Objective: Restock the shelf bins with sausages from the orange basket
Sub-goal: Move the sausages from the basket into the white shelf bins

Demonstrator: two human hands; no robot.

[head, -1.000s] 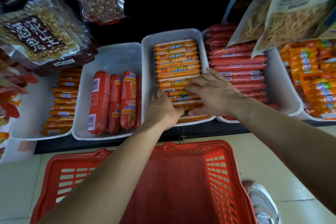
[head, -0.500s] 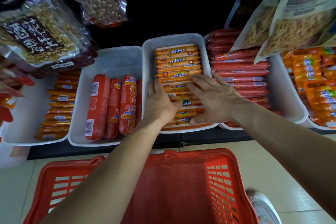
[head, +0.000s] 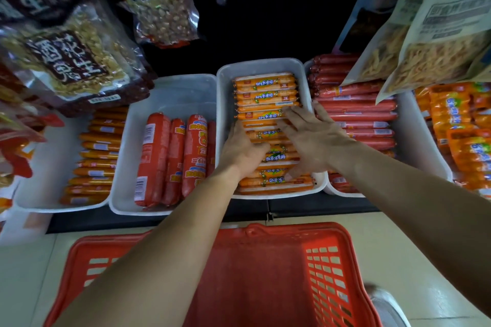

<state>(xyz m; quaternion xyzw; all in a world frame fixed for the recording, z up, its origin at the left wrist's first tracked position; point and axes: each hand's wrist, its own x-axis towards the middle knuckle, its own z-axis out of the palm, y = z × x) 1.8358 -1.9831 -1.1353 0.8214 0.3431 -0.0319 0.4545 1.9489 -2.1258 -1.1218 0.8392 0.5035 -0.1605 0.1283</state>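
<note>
The orange basket [head: 292, 232] stands on the floor below my arms; no sausages show in its visible part. Above it, the middle white bin [head: 221, 93] is filled with rows of orange sausages [head: 264, 94]. Both hands lie on these rows near the bin's middle. My left hand [head: 243, 150] presses down by the bin's left wall, thumb pointing away from me and fingers bent onto the packs. Palm down, my right hand [head: 316, 138] has its fingers spread over the rows by the right wall. Neither hand has lifted a sausage.
Thick red sausages [head: 170, 159] half fill the bin to the left. Thin orange sticks [head: 98, 156] lie further left and long red sausages [head: 356, 114] to the right. Orange packs [head: 462, 135] sit at far right. Snack bags [head: 77, 61] hang overhead. A shoe [head: 385, 308] stands beside the basket.
Both hands slid from the bin's front edge deeper onto the orange sausages. The front rows now show behind my wrists. The view dropped slightly.
</note>
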